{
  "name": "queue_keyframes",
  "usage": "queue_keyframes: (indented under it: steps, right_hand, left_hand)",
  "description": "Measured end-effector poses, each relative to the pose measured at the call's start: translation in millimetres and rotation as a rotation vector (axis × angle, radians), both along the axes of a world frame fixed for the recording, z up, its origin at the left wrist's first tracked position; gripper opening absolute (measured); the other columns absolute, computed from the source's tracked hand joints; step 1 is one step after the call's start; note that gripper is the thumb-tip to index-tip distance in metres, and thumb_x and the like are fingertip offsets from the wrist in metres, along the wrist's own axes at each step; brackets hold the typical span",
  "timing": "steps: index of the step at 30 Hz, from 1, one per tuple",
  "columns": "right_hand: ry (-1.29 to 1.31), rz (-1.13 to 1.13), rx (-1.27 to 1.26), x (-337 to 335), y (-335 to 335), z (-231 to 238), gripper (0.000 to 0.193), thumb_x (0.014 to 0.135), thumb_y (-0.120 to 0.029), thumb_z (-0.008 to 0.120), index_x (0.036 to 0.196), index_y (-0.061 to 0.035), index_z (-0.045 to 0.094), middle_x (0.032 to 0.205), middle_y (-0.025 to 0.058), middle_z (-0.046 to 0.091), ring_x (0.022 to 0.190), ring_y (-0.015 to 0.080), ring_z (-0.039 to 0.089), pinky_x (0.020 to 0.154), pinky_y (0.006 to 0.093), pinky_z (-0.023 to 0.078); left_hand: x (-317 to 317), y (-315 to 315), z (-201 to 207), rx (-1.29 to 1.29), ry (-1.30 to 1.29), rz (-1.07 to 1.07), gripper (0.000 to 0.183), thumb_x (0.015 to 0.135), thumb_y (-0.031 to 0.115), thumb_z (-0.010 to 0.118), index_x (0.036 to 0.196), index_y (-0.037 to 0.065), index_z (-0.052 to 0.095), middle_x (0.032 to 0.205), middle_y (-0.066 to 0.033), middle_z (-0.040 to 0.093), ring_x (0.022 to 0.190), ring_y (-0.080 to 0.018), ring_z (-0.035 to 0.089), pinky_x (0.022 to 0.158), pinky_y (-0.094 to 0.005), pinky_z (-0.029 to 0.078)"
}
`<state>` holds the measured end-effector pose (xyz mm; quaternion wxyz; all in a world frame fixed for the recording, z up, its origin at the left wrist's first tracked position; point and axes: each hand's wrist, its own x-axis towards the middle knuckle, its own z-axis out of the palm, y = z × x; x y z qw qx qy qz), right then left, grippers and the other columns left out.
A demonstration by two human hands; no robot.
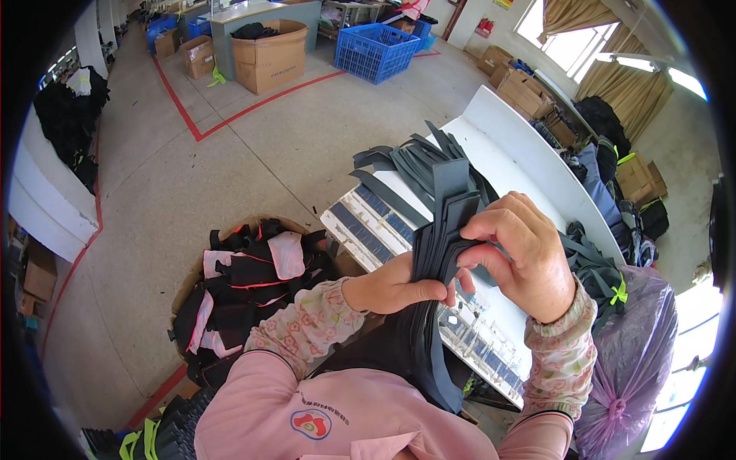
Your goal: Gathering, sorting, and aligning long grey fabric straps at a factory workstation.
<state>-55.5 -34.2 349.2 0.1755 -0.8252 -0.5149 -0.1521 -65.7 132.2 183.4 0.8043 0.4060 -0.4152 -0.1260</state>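
Observation:
A thick bundle of dark grey fabric strips (432,249) stands upright in front of me, its lower ends hanging down over my lap. My left hand (395,285) is wrapped round the bundle from the left, thumb across its front. At the upper right of the bundle, my right hand (521,249) pinches the edges of some strips between thumb and fingers. Behind them, a pile of loose grey strips (418,172) lies on the white table (510,165). More grey strips (590,264) lie at the table's right side, beside a yellow-green tie.
Left of the table stands a round container of black and pink sewn pieces (253,284). A tied purple plastic bag (632,345) is at my right. Farther off are a cardboard box (268,57), a blue crate (376,52) and red floor lines (268,102).

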Motion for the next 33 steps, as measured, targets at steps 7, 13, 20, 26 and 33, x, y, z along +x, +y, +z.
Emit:
queue_keyframes:
  steps: [7, 13, 20, 26, 33]
  right_hand:
    - [0.069, -0.034, -0.023, -4, 4, 5, 0.030, 0.071, -0.007, 0.078, 0.096, -0.0048, 0.061, 0.084, 0.0076, 0.057, 0.079, 0.0301, 0.057, 0.073, 0.0386, 0.047]
    - [0.044, -0.022, -0.097, -4, 5, 10, 0.028, 0.071, -0.006, 0.078, 0.090, -0.0044, 0.058, 0.085, 0.0077, 0.056, 0.083, 0.0306, 0.057, 0.075, 0.0381, 0.046]
    - [0.089, -0.010, 0.045, -1, -3, 11, 0.027, 0.071, -0.003, 0.076, 0.093, -0.0036, 0.060, 0.085, 0.0113, 0.058, 0.080, 0.0332, 0.059, 0.070, 0.0394, 0.048]
    - [-0.007, -0.005, 0.002, -7, 2, 15, 0.039, 0.072, -0.003, 0.076, 0.109, -0.0011, 0.065, 0.085, 0.0123, 0.058, 0.078, 0.0324, 0.059, 0.069, 0.0400, 0.049]
    - [-0.017, -0.003, 0.012, -12, 4, 9, 0.042, 0.072, -0.004, 0.076, 0.112, -0.0005, 0.063, 0.085, 0.0120, 0.058, 0.077, 0.0315, 0.058, 0.068, 0.0398, 0.049]
  left_hand:
    - [5, -1, -11, -0.040, -0.103, 0.003, 0.036, 0.102, 0.035, 0.056, 0.115, 0.001, 0.055, 0.109, -0.0083, 0.061, 0.087, -0.0121, 0.059, 0.082, -0.0292, 0.050]
    - [-1, -2, -8, -0.044, 0.038, 0.017, 0.042, 0.104, 0.039, 0.050, 0.122, 0.001, 0.053, 0.112, -0.0095, 0.061, 0.085, -0.0125, 0.059, 0.080, -0.0288, 0.050]
    - [-1, -4, -5, -0.066, 0.047, -0.047, 0.048, 0.103, 0.032, 0.054, 0.137, -0.001, 0.047, 0.117, -0.0110, 0.061, 0.092, -0.0143, 0.063, 0.084, -0.0302, 0.052]
    - [-2, -6, -2, -0.088, 0.075, -0.076, 0.050, 0.102, 0.030, 0.057, 0.139, -0.001, 0.046, 0.115, -0.0110, 0.061, 0.092, -0.0153, 0.064, 0.086, -0.0304, 0.052]
    - [-2, -4, -1, -0.102, 0.104, -0.046, 0.039, 0.102, 0.033, 0.057, 0.125, 0.001, 0.053, 0.113, -0.0112, 0.063, 0.091, -0.0154, 0.064, 0.083, -0.0307, 0.053]
